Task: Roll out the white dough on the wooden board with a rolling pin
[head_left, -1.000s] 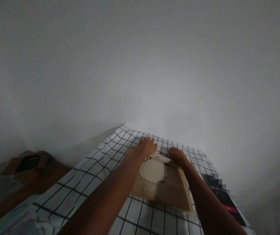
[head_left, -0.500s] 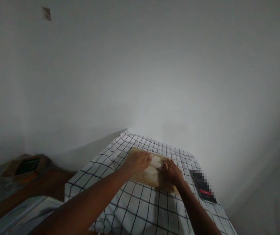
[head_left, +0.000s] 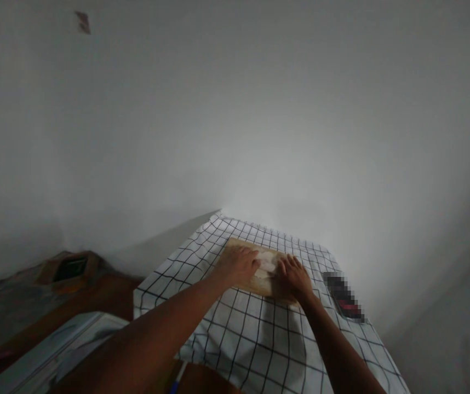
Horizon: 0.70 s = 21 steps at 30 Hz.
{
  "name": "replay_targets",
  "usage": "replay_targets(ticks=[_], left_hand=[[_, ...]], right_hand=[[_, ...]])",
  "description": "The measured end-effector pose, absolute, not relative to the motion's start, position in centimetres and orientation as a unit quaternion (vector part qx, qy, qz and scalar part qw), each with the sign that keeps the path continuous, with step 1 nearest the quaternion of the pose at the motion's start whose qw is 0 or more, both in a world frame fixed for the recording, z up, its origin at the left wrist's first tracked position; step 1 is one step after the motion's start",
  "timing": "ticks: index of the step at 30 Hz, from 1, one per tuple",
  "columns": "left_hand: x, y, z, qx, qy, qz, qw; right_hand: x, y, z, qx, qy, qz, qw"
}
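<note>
In the head view, the left hand (head_left: 239, 266) and right hand (head_left: 294, 276) lie apart at opposite ends of a pale roller (head_left: 267, 260); whether their fingers close round it, I cannot tell. The wooden board (head_left: 264, 287) beneath, with pale dough (head_left: 263, 273), sits nearer the bench's (head_left: 243, 339) far edge. A dark, pixelated device (head_left: 340, 293) lies along the right edge.

Loads of room on the cloth (head_left: 245, 328) between the forearms (head_left: 336, 342). Straight across from left hand (head_left: 239, 266) to right hand (head_left: 294, 276)? Nah, pin (head_left: 268, 261)'s in the way. Phone (head_left: 345, 298) sits right of them, wall (head_left: 259, 137) blocks beyond.
</note>
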State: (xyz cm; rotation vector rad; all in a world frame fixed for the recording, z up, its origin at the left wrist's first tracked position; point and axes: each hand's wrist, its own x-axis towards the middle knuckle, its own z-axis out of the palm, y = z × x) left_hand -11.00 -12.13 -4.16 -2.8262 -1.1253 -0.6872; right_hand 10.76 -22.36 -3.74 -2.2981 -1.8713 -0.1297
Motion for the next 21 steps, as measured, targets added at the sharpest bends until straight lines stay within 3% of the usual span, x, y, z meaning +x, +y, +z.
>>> replay_targets(ticks=[7,13,21], left_hand=[[-6.7,-7.3,-2.2,-0.871,-0.461,-0.166,-0.044],[-4.8,-3.5,-1.3,-0.877,-0.456,-0.132,-0.076],[-2.4,0.8,-0.5,-0.858,-0.498,-0.118,-0.043]], right_hand=[[12.4,-17.1,-3.1,-0.829,-0.544,-0.006,0.128],[14.8,-13.2,-2.9,-0.817,-0.554,0.001,0.159],[17.8,-7.6,-3.3,-0.824,-0.539,0.008,0.176]])
